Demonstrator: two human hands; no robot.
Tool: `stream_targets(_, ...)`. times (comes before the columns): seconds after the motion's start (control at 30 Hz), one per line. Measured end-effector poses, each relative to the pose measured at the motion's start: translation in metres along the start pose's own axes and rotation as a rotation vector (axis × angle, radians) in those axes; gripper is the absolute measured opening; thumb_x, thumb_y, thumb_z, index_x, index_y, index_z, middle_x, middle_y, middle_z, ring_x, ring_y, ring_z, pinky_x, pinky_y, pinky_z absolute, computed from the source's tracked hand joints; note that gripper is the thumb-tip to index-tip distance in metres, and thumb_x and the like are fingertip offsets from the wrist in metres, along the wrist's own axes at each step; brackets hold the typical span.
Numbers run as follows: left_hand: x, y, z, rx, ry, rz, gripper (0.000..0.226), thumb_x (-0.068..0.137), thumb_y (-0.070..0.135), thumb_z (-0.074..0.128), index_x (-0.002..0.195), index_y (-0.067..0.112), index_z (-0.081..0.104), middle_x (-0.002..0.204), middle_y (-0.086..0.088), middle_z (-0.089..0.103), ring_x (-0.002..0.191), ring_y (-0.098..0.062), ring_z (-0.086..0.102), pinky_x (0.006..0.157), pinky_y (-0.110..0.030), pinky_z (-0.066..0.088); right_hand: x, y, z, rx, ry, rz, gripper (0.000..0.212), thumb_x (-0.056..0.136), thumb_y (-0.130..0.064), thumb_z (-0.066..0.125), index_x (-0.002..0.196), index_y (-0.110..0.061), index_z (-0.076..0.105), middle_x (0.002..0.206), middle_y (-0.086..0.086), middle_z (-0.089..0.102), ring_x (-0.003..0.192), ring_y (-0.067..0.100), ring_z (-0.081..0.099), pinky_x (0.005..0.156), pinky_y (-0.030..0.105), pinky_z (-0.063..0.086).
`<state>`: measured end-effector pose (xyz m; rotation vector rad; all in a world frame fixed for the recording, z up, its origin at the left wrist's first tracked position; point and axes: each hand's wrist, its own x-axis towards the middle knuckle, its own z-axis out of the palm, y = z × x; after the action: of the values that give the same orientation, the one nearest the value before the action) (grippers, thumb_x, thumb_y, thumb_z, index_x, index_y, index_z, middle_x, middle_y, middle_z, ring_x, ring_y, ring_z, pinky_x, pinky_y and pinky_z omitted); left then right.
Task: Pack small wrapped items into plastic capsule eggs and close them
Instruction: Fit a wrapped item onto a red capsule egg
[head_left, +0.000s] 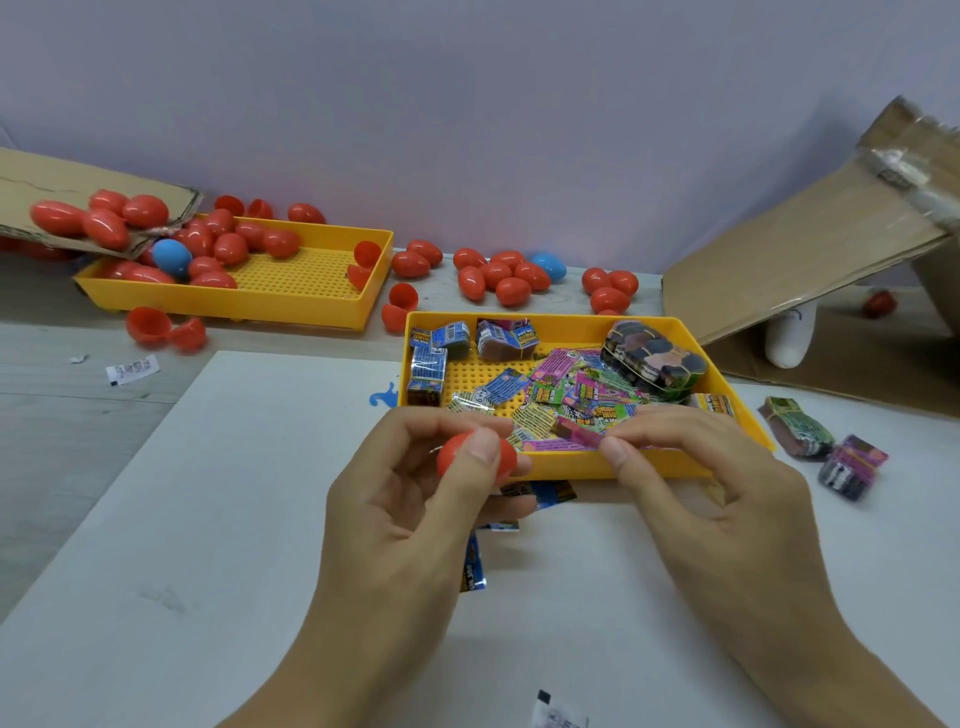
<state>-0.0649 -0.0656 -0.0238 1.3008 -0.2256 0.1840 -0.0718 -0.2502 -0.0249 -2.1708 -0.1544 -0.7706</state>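
A plain pale lilac wall (467, 104) closes off the far side of the room, meeting the far edge of a light wood-grain worktop (62, 395). A large white board (218, 545) lies flat over the near part of the worktop, and most of the work sits on it. At the far right corner a brown cardboard flap (789, 260) slopes down toward the worktop; at the far left corner another cardboard piece (31, 176) carries several red eggs.

A yellow perforated tray (311, 291) stands toward the far left, partly filled with closed red capsule eggs (228, 244) and one blue egg (171, 257). More red eggs (498, 275) lie loose along the far edge, between the two trays, with open halves just beside them. A second yellow tray (571, 467) sits at the middle of the board, holding a heap of small printed wrapped items (561, 384) and a bundled stack (654, 364) in its far right corner. Two more bundles (800, 426) lie on the board to its right.

Over the near rim of that tray, the left hand (405, 519) holds a red capsule half (475, 457), its grip closed round it between thumb and fingers. The right hand (727, 499) pinches a small pink wrapped item (576, 432) in a narrow fingertip grip, just beside the capsule half but not touching it.
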Motion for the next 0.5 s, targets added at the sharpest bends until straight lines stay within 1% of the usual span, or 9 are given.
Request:
stream_targets(0.03, 0.000, -0.001, -0.001, 0.003, -0.004, -0.001, 0.019, 0.081, 0.026, 0.072, 0.087, 0.008, 0.066, 0.098, -0.011, 0.073, 0.087, -0.030, 0.074, 0.064, -0.037, 0.062, 0.000, -0.001, 0.000, 0.022, 0.011, 0.022, 0.001, 0.086, -0.032, 0.071, 0.085, -0.032, 0.071, 0.093, -0.019, 0.069, 0.103, 0.008, 0.063, 0.093, 0.040, 0.047)
stream_targets(0.07, 0.000, -0.002, -0.001, 0.005, -0.008, -0.004, 0.014, 0.082, 0.019, 0.071, 0.087, 0.007, 0.066, 0.098, -0.011, 0.073, 0.087, -0.030, 0.074, 0.064, -0.037, 0.062, 0.000, -0.002, 0.001, 0.047, 0.025, 0.050, 0.004, 0.087, -0.036, 0.072, 0.085, -0.033, 0.070, 0.095, -0.019, 0.069, 0.103, 0.006, 0.063, 0.093, 0.036, 0.046)
stream_targets(0.13, 0.000, -0.004, -0.003, 0.011, -0.026, -0.008, 0.008, 0.083, 0.012, 0.062, 0.088, 0.008, 0.067, 0.095, -0.011, 0.073, 0.083, -0.030, 0.074, 0.061, -0.036, 0.061, -0.001, -0.004, 0.000, 0.121, 0.048, 0.086, 0.006, 0.089, -0.039, 0.070, 0.085, -0.034, 0.069, 0.096, -0.017, 0.069, 0.100, 0.007, 0.064, 0.090, 0.029, 0.047)
stream_targets(0.2, 0.000, -0.003, -0.003, -0.002, -0.064, -0.028, 0.017, 0.086, 0.009, 0.052, 0.090, 0.013, 0.069, 0.090, -0.013, 0.070, 0.075, -0.028, 0.071, 0.056, -0.035, 0.059, -0.002, -0.010, -0.001, 0.256, 0.025, 0.077, 0.008, 0.089, -0.034, 0.065, 0.084, -0.032, 0.070, 0.091, -0.012, 0.071, 0.093, 0.011, 0.066, 0.083, 0.023, 0.050)
stream_targets(0.23, 0.000, -0.002, -0.003, -0.013, -0.091, -0.045, 0.023, 0.086, 0.008, 0.049, 0.091, 0.015, 0.070, 0.086, -0.013, 0.068, 0.069, -0.028, 0.068, 0.053, -0.035, 0.056, -0.003, -0.013, -0.001, 0.332, -0.004, 0.068, 0.009, 0.088, -0.031, 0.063, 0.083, -0.030, 0.071, 0.087, -0.009, 0.071, 0.086, 0.010, 0.067, 0.078, 0.020, 0.051)
stream_targets(0.3, 0.000, -0.001, -0.004, -0.022, -0.157, -0.073, 0.025, 0.084, 0.014, 0.051, 0.092, 0.016, 0.074, 0.080, -0.011, 0.064, 0.061, -0.027, 0.060, 0.048, -0.033, 0.050, -0.005, -0.019, 0.000, 0.473, -0.068, 0.092, 0.011, 0.084, -0.030, 0.063, 0.083, -0.026, 0.073, 0.078, -0.008, 0.070, 0.070, 0.009, 0.065, 0.067, 0.016, 0.051)
stream_targets(0.37, 0.000, 0.000, -0.004, -0.019, -0.212, -0.121, 0.028, 0.082, 0.033, 0.054, 0.092, 0.018, 0.076, 0.077, -0.010, 0.062, 0.057, -0.023, 0.056, 0.046, -0.031, 0.046, -0.007, -0.022, 0.002, 0.574, -0.112, 0.158, 0.011, 0.081, -0.030, 0.065, 0.081, -0.025, 0.074, 0.073, -0.005, 0.069, 0.059, 0.011, 0.060, 0.058, 0.018, 0.051)
stream_targets(0.43, 0.001, 0.001, -0.003, -0.006, -0.254, -0.173, 0.031, 0.080, 0.043, 0.058, 0.092, 0.020, 0.076, 0.075, -0.008, 0.061, 0.054, -0.019, 0.055, 0.045, -0.029, 0.045, -0.008, -0.021, 0.004, 0.615, -0.144, 0.205, 0.010, 0.081, -0.026, 0.066, 0.081, -0.021, 0.075, 0.070, 0.003, 0.069, 0.055, 0.013, 0.058, 0.053, 0.022, 0.049)
stream_targets(0.5, 0.001, 0.001, -0.003, 0.006, -0.268, -0.193, 0.030, 0.077, 0.043, 0.064, 0.094, 0.021, 0.076, 0.073, -0.010, 0.061, 0.052, -0.020, 0.055, 0.045, -0.027, 0.045, -0.009, -0.020, 0.006, 0.643, -0.182, 0.246, 0.010, 0.083, -0.029, 0.071, 0.081, -0.021, 0.076, 0.067, 0.007, 0.068, 0.055, 0.014, 0.058, 0.049, 0.022, 0.046)
